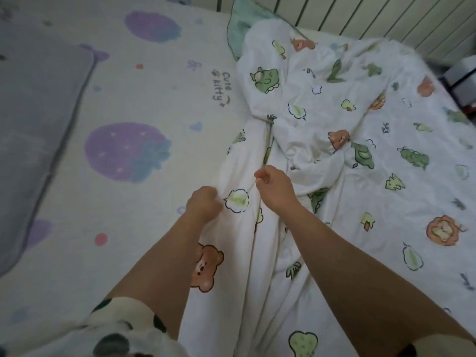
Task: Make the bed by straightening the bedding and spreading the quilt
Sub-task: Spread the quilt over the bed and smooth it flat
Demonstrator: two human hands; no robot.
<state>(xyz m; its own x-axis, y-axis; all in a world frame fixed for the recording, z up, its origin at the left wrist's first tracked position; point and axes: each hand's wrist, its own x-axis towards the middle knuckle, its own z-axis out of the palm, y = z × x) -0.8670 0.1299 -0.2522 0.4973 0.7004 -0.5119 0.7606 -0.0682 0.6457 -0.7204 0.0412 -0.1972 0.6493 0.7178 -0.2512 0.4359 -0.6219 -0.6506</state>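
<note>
A white quilt (322, 119) printed with bears, lions and green animals lies crumpled over the right half of the bed. Its left edge is bunched into long folds running toward me. My left hand (203, 203) grips that folded edge beside a small "hello" cloud print. My right hand (274, 188) is curled and pinches a ridge of the quilt a little farther up. Beneath lies a cream bed sheet (144, 99) with purple strawberries, bare on the left half of the bed.
A grey pillow (36, 119) lies along the left side of the bed. A green pillow (243, 24) pokes out from under the quilt at the far end. A slatted headboard or wall (373, 16) runs behind, with dark furniture (461, 78) at far right.
</note>
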